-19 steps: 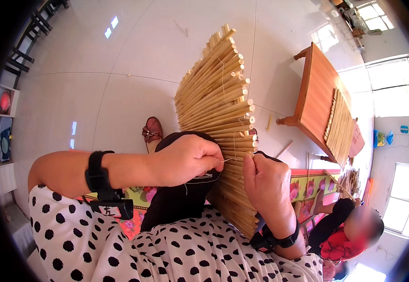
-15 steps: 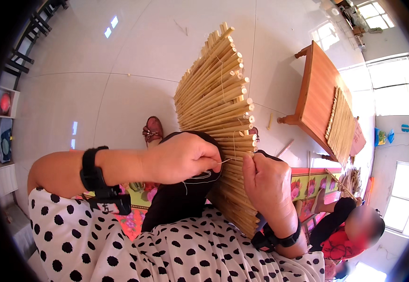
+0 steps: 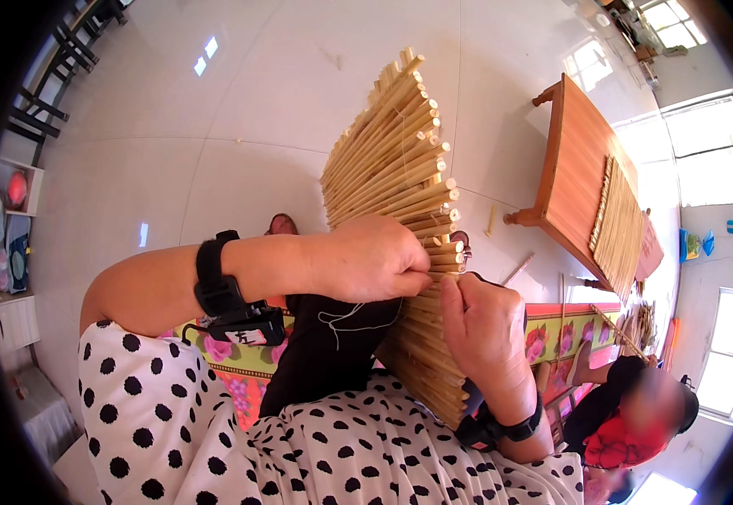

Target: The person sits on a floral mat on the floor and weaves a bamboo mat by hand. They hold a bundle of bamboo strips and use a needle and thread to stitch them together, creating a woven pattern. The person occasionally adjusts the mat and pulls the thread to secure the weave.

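Note:
A mat of tied straw-coloured sticks (image 3: pixel 387 168) stands slanted across my lap. My left hand (image 3: pixel 370 257) is closed, its knuckles over the mat and its fingertips close to the right hand's; what they grip is hidden. My right hand (image 3: pixel 480 332) is closed on the mat's right edge, thumb up at the stick ends. A thin pale thread (image 3: pixel 341 316) lies in loops on my dark-clad leg below the left hand.
A wooden table (image 3: pixel 574 143) at the right bears another stick mat (image 3: pixel 615 223). A person in red and black (image 3: pixel 602 429) sits at lower right by loose sticks. A flowered cloth (image 3: pixel 568 328) lies beneath. Dark stools (image 3: pixel 42 118) and shelves (image 3: pixel 21 185) line the left.
My left hand has moved up and rightward onto the mat's edge; the thread that was stretched between my hands is now mostly hidden there. The whole view has shifted slightly.

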### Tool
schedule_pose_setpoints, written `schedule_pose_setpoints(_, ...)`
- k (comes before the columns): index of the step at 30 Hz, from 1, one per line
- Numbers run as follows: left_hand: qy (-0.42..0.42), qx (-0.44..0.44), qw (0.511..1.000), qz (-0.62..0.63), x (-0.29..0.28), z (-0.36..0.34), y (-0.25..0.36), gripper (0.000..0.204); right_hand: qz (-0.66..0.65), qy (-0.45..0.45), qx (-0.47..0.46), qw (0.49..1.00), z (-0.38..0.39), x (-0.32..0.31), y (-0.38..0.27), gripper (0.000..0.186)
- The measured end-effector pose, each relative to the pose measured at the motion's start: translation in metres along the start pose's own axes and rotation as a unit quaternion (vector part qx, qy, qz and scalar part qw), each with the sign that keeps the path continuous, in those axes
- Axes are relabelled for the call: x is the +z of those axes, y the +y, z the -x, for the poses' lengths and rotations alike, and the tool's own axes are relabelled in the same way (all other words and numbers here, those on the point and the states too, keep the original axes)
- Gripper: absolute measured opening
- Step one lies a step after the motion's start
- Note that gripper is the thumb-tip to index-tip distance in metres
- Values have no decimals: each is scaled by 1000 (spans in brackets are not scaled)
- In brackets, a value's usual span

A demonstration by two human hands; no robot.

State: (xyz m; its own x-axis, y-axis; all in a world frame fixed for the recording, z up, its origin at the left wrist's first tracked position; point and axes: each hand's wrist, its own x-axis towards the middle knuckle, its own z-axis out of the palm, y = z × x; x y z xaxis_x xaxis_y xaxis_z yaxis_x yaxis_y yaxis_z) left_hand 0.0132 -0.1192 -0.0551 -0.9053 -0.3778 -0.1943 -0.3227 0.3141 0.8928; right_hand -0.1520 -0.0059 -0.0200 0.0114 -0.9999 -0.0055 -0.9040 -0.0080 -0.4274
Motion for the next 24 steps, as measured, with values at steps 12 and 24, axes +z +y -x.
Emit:
schedule_pose_setpoints(12,-85,51,994,-47,-4,-2,2,22,12,-14,-19,1000,1,2,3,28)
schedule_pose_setpoints(24,57,50,997,-32,4,-2,4,28,-8,6,-29,1000,-3,1,6,26)
